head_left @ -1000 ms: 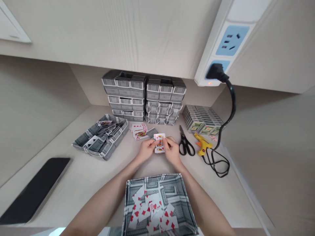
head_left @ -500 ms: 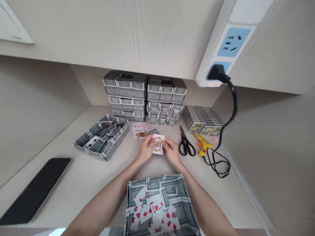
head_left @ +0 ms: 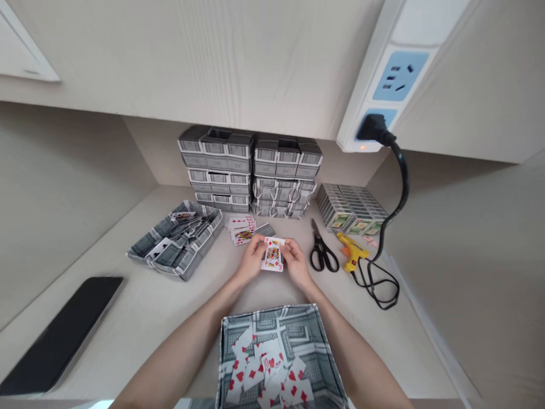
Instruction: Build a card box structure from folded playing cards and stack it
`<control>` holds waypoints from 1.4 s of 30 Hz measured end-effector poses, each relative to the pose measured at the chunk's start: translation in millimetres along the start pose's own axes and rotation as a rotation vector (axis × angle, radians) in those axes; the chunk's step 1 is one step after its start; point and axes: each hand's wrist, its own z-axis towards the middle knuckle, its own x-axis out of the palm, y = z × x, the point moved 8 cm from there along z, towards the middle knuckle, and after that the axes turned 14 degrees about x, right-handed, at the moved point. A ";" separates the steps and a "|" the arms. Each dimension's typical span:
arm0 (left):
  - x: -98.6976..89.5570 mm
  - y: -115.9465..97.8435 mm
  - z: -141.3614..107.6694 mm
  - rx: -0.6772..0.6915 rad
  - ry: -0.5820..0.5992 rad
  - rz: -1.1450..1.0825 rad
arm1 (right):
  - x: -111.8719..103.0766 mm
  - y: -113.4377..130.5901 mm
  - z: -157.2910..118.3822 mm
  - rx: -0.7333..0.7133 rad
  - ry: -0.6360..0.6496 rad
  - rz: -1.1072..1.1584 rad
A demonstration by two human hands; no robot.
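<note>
A playing card (head_left: 273,255), a red king of diamonds facing up, is pinched between both hands above the desk. My left hand (head_left: 254,257) grips its left edge and my right hand (head_left: 294,260) its right edge. Whether more cards lie beneath it, I cannot tell. Just beyond my left hand, several loose cards (head_left: 242,234) lie face up beside a face-down card (head_left: 266,229). Between my forearms, close to my body, stands an open box (head_left: 317,355) made of grey-patterned cards, with red-suited card pieces (head_left: 272,363) inside.
Left is a card-made tray (head_left: 193,264) full of cards, with a black flat case (head_left: 63,335) nearer. Stacked card-made boxes (head_left: 221,162) stand at the back. Right are scissors (head_left: 323,255), a yellow glue gun (head_left: 352,253) with a plugged-in cord, and packed card decks (head_left: 351,207).
The king card tilts slightly more and sits a little lower in view, still between both hands. The surroundings shift slightly with the camera.
</note>
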 end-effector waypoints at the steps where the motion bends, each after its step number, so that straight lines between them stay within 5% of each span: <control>1: 0.1 -0.3 -0.3 -0.002 0.003 0.000 | 0.4 0.3 -0.3 -0.001 0.002 -0.006; 20: -1.1 -5.8 -1.8 0.041 -0.032 0.050 | 3.2 -8.3 1.6 0.029 0.048 0.096; 35: -4.1 -8.0 1.9 0.195 0.000 0.122 | 14.4 -6.0 -5.3 0.220 0.232 0.480; 42: -4.7 -17.2 -0.7 0.228 0.037 0.168 | 21.7 -6.7 -9.0 0.345 0.323 0.429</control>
